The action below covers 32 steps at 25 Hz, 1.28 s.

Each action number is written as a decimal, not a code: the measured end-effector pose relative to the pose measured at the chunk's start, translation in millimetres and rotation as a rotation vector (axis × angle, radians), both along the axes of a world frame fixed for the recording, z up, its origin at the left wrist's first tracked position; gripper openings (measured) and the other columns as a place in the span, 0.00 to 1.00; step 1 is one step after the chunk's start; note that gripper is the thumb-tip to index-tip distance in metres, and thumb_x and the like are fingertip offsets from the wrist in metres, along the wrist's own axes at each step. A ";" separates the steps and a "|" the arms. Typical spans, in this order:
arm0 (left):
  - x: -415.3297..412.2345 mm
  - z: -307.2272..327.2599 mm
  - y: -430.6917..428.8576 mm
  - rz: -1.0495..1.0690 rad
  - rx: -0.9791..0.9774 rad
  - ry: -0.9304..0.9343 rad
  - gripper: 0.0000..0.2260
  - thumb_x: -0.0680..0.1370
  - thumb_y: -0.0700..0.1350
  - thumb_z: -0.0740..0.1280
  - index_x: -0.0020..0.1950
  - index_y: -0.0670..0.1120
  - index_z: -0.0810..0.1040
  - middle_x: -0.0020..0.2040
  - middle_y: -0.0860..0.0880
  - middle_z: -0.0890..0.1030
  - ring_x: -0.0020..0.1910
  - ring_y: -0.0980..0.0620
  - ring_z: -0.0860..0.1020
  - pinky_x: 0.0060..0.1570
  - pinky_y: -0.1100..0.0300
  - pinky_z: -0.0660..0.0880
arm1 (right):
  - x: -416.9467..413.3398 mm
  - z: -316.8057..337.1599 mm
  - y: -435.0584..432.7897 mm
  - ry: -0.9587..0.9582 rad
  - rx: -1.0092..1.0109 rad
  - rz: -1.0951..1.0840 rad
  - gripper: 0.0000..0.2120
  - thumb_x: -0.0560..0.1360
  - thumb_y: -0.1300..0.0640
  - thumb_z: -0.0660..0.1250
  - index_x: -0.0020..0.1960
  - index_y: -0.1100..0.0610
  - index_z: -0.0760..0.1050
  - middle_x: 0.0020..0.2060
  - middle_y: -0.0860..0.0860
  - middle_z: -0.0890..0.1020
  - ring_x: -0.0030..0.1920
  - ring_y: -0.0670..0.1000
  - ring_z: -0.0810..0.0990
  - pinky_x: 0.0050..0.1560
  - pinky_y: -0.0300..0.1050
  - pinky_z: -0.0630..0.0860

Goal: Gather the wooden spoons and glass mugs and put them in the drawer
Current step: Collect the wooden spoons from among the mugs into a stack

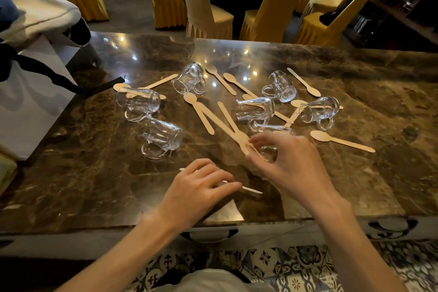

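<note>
near spoon (252,190) mostly hidden under left hand (201,187), gripped by curled fingers (208,169) | right hand (291,166) motion-blurred, crossed spoons (243,140) pinched, mug (269,150) half covered | remaining mugs (161,136) tipped over farther on counter (94,173)

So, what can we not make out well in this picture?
All in the head view:
Drawer: only its front shows, and it hides the inside.
Right hand: motion blur; unclear whether it grips the mug beneath.
Thin pale stick: left hand covers most of it.
</note>
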<state>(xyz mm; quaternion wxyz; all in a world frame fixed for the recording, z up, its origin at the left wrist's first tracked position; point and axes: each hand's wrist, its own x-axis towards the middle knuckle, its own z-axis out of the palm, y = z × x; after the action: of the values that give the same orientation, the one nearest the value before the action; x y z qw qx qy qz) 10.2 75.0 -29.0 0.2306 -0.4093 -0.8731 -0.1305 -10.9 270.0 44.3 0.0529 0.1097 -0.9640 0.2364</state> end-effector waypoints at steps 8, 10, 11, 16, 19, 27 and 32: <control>20.6 -13.1 7.2 0.084 0.007 -0.163 0.14 0.66 0.45 0.76 0.51 0.53 0.83 0.45 0.53 0.84 0.43 0.54 0.81 0.45 0.62 0.77 | 22.1 -27.0 10.1 -0.135 0.027 0.077 0.14 0.70 0.45 0.70 0.56 0.42 0.78 0.41 0.36 0.81 0.32 0.28 0.71 0.35 0.28 0.66; 23.5 -13.2 9.5 0.113 0.034 -0.188 0.14 0.67 0.44 0.75 0.51 0.52 0.83 0.45 0.53 0.84 0.43 0.54 0.81 0.43 0.62 0.77 | 25.9 -32.6 9.7 -0.149 0.040 0.090 0.14 0.70 0.44 0.70 0.55 0.42 0.78 0.43 0.36 0.82 0.31 0.29 0.70 0.36 0.29 0.67; 24.4 -13.0 10.2 0.124 0.042 -0.196 0.14 0.67 0.44 0.74 0.52 0.52 0.83 0.45 0.53 0.84 0.43 0.54 0.81 0.42 0.62 0.77 | 27.3 -34.9 9.3 -0.153 0.044 0.092 0.14 0.70 0.44 0.70 0.55 0.42 0.78 0.43 0.36 0.82 0.30 0.29 0.69 0.37 0.29 0.68; 28.2 -13.3 7.3 0.121 0.078 -0.238 0.11 0.73 0.46 0.67 0.54 0.51 0.83 0.49 0.53 0.83 0.47 0.54 0.81 0.47 0.60 0.78 | 28.5 -39.4 9.4 -0.160 0.052 0.087 0.12 0.71 0.45 0.70 0.55 0.42 0.78 0.33 0.31 0.73 0.28 0.31 0.67 0.38 0.32 0.68; 30.4 -12.0 1.4 0.107 0.138 -0.250 0.12 0.75 0.47 0.64 0.56 0.51 0.82 0.50 0.54 0.83 0.48 0.55 0.80 0.48 0.61 0.77 | 28.8 -40.1 10.3 -0.161 0.070 0.108 0.13 0.71 0.46 0.70 0.55 0.42 0.77 0.35 0.31 0.73 0.29 0.32 0.66 0.40 0.37 0.74; -1.9 11.5 -27.7 0.207 0.158 -0.211 0.12 0.76 0.47 0.63 0.55 0.47 0.82 0.49 0.50 0.84 0.47 0.53 0.81 0.48 0.56 0.78 | 22.5 -39.8 10.8 -0.215 0.116 0.132 0.18 0.70 0.42 0.70 0.58 0.42 0.75 0.51 0.39 0.82 0.49 0.39 0.78 0.49 0.42 0.78; -66.0 47.1 -46.0 0.292 -0.051 -0.145 0.11 0.74 0.45 0.68 0.56 0.50 0.80 0.53 0.49 0.82 0.52 0.47 0.80 0.54 0.52 0.73 | -13.5 -28.8 -11.7 0.007 0.161 -0.047 0.15 0.72 0.45 0.70 0.57 0.48 0.78 0.49 0.46 0.83 0.47 0.47 0.81 0.43 0.45 0.76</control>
<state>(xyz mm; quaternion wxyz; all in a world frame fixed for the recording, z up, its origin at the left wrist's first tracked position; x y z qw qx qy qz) -55.8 29.0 18.1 0.1728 -0.2736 -0.9406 -0.1025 -24.4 258.3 15.5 0.0528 0.0917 -0.9820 0.1565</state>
